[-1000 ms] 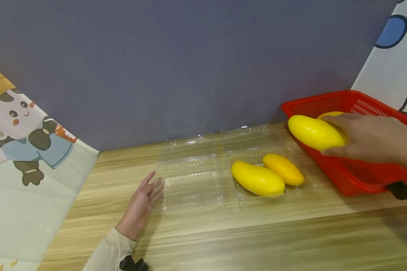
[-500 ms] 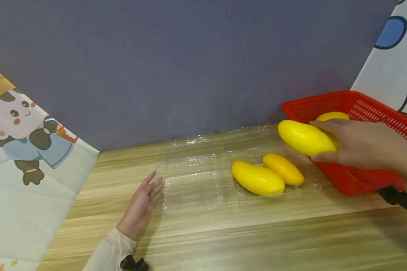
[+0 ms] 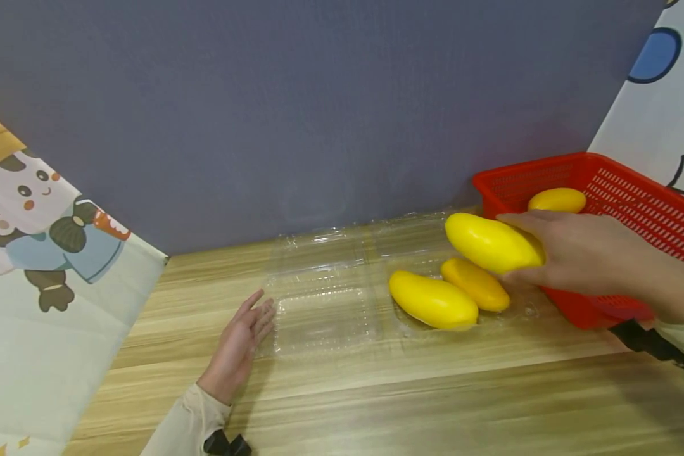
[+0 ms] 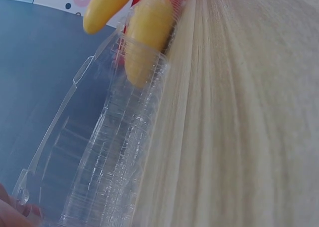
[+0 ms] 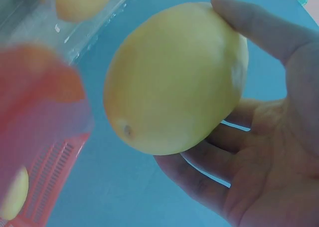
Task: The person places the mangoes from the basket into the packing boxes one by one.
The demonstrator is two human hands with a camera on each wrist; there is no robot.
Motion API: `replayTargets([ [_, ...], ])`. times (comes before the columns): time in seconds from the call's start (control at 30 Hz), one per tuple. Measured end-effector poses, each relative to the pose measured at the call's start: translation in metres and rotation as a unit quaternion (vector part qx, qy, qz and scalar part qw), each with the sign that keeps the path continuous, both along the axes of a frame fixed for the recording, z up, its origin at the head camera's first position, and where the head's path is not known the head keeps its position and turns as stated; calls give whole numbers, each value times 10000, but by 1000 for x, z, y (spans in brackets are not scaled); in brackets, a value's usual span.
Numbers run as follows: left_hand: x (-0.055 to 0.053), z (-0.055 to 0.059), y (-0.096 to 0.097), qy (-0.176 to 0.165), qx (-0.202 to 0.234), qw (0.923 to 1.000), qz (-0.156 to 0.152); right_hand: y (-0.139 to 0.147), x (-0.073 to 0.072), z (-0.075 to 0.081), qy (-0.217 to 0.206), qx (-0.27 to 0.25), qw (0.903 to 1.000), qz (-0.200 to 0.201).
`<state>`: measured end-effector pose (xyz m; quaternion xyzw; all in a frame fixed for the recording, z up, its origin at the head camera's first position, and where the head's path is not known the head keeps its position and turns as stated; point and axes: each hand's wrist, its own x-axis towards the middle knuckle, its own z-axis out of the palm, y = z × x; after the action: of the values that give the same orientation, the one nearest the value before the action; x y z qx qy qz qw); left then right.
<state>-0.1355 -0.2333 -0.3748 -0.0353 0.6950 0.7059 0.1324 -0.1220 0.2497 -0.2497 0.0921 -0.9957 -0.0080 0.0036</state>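
My right hand [image 3: 584,256] grips a yellow mango [image 3: 490,244] between thumb and fingers. It is held over the right clear plastic box, just left of the basket. In the right wrist view this mango [image 5: 174,82] fills the middle, the thumb on one side and the fingers beneath. Two more mangoes lie side by side in that box: a yellow one [image 3: 433,301] in front and a smaller orange-yellow one [image 3: 475,288] behind. My left hand [image 3: 236,342] lies at the left edge of a second clear plastic box [image 3: 325,320], fingers relaxed and holding nothing.
A red slotted basket [image 3: 576,310] stands at the right with another mango [image 3: 557,199] inside. Both boxes have raised clear lids along the back, near the grey wall [image 3: 319,126]. The wooden table [image 3: 376,405] extends in front. Printed cloth [image 3: 63,240] hangs at the left.
My right hand has carried the mango leftward and slightly down, from over the basket to over the box's mangoes, uncovering the mango in the basket. My left hand has stayed put.
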Motion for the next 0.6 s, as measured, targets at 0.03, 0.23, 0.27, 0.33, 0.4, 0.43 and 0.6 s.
replayTargets([
  [0.03, 0, 0, 0, 10, 1, 10000, -4, -2, 0, -1, 0, -24, 10000, 50],
  [0.23, 0, -1, 1, 5, -16, 10000, -57, -15, 3, -4, 25, -216, 9993, 305],
  [0.27, 0, -1, 2, -5, -14, 10000, -62, -18, 3, -4, 39, -250, 9992, 313],
  [0.33, 0, -1, 2, 2, -1, 10000, -49, -26, 5, -5, 37, -318, 9987, 386],
  [0.4, -1, -1, 3, 4, 18, 10000, -7, -35, 6, -5, 40, -388, 9981, 474],
  [0.43, -1, -2, 3, 6, 35, 10000, 16, -41, 6, -5, 84, -434, 9975, 555],
  [0.6, -1, 0, 3, 57, -1, 10000, 12, -67, 7, -7, 363, -645, 9916, 1057],
])
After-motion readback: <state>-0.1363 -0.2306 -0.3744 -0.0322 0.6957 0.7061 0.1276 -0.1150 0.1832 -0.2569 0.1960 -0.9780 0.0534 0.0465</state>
